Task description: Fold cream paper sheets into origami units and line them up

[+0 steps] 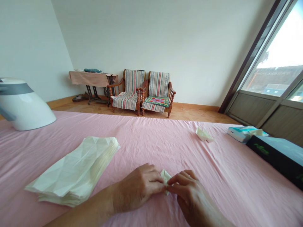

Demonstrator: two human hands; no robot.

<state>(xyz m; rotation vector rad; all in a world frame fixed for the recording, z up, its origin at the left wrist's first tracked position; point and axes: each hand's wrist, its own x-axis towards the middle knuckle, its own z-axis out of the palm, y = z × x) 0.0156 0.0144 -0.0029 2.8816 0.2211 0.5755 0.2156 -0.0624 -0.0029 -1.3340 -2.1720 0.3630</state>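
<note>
- Across the near part of the room spreads a pink cloth (151, 142), lightly wrinkled, covering a wide surface.
- Near its front edge, in the middle, is a small folded paper (165, 175); the left hand (142, 186) and the right hand (189, 190) both pinch it with bent fingers, from its two sides.
- To the left lies a thick stack of creased pale paper (75, 167); behind it stands a white jug (30, 110) with a grey band.
- Farther to the right rests another folded paper piece (203, 135), then a tissue pack (239, 133) just beside a black box (267, 153).
- Beyond the cloth, on the tan floor (191, 115), two wooden chairs with striped covers (134, 85) stand side by side, near a cloth-draped table (87, 78).
- Behind them is a plain pale wall (184, 44); at right, a glazed door (267, 78) lets in bright light.
</note>
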